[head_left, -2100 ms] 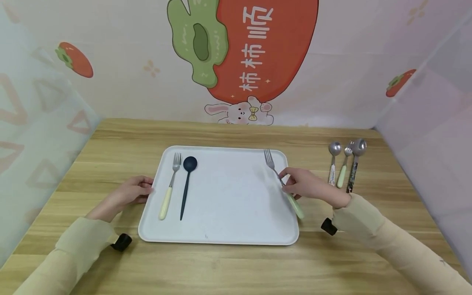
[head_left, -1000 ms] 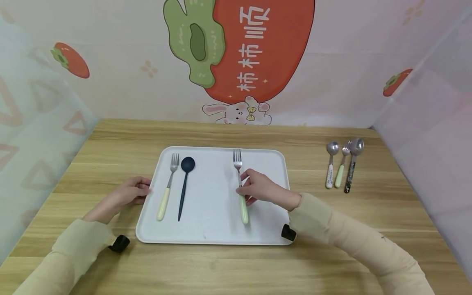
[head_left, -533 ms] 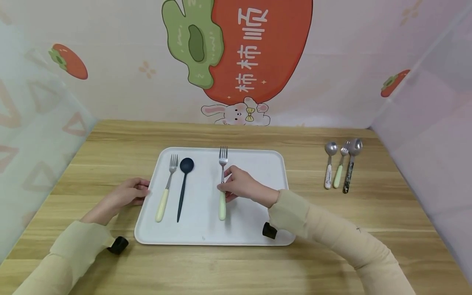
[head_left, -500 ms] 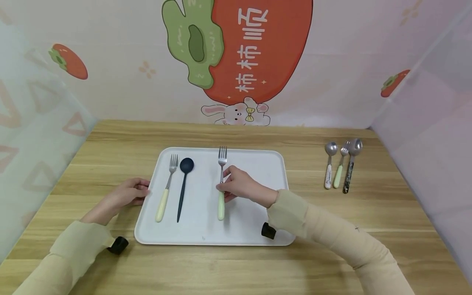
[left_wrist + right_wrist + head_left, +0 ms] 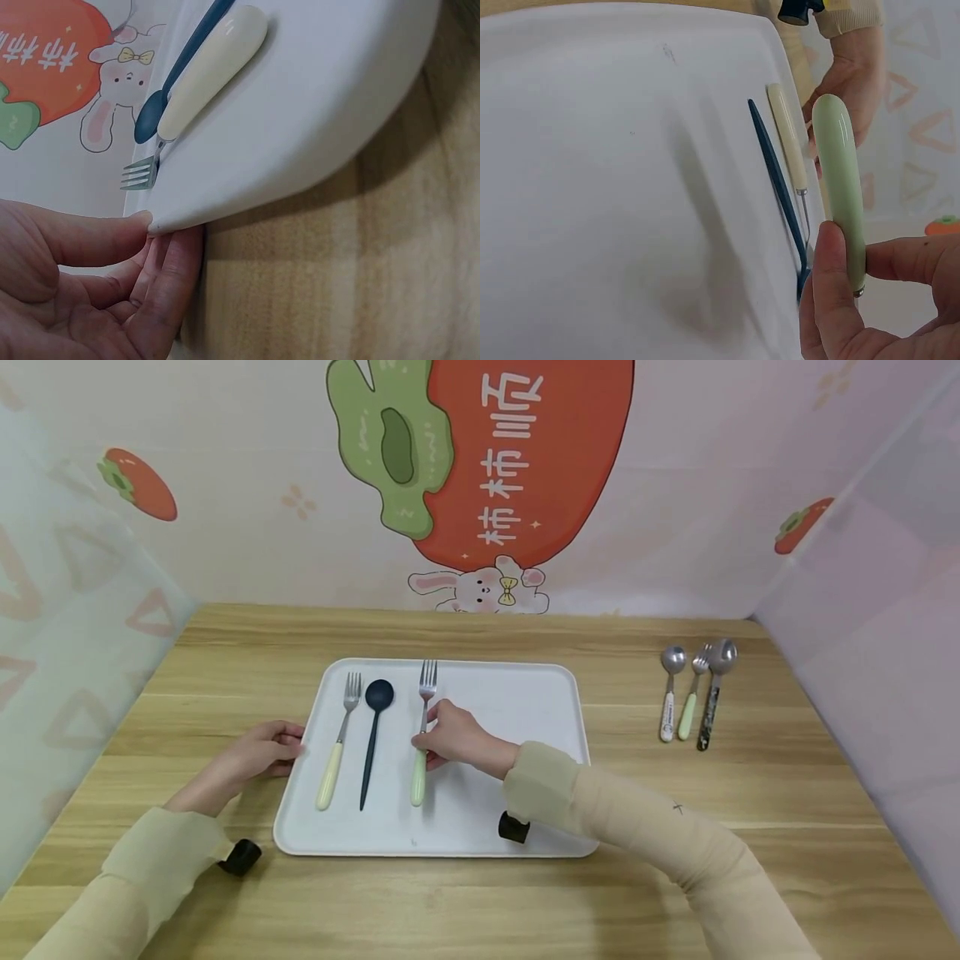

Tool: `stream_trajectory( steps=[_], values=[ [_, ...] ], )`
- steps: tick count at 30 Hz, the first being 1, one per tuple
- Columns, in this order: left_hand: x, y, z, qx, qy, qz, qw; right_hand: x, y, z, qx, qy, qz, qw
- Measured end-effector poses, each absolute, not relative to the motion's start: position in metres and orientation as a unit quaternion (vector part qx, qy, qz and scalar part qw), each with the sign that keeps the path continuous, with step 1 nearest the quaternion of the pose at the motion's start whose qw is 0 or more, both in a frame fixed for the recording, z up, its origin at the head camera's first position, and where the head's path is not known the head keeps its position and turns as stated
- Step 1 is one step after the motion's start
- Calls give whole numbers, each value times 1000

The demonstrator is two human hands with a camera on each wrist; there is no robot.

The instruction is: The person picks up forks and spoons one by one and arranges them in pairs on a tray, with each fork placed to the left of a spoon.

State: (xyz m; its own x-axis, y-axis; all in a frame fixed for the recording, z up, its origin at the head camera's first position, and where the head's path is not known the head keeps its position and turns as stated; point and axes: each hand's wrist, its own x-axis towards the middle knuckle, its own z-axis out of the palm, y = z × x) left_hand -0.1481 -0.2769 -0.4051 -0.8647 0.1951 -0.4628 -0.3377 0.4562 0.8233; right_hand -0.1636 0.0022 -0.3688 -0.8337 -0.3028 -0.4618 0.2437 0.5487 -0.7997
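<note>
My right hand pinches a fork with a pale green handle near its metal neck, tines away from me. In the right wrist view the green handle stands above the tray, which shows a shadow below. My left hand grips the left rim of the white tray; in the left wrist view the thumb is at the rim and the fingers curl beneath it. On the tray's left side lie a cream-handled fork and, beside it, a dark blue-black spoon, just left of the held fork.
On the wooden table, right of the tray, lie a small spoon with a white handle, a small green-handled fork and a larger spoon with a dark patterned handle. A printed backdrop rises behind the table.
My right hand has carried the green-handled fork leftward from the tray's right edge to beside the dark spoon, and the fork has turned more upright in view. The left hand stays at the rim.
</note>
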Motion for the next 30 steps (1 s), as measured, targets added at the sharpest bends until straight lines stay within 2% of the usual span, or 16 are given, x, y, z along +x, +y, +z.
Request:
stream_trajectory(
  steps=[13,30],
  values=[
    [-149,-276,-403,-45,812,522,258,-163,-24,-378,-42,861,-432,266],
    [-148,-277,-405,-45,805,533,258,-160,-28,-387,-74,881,-394,251]
  ],
)
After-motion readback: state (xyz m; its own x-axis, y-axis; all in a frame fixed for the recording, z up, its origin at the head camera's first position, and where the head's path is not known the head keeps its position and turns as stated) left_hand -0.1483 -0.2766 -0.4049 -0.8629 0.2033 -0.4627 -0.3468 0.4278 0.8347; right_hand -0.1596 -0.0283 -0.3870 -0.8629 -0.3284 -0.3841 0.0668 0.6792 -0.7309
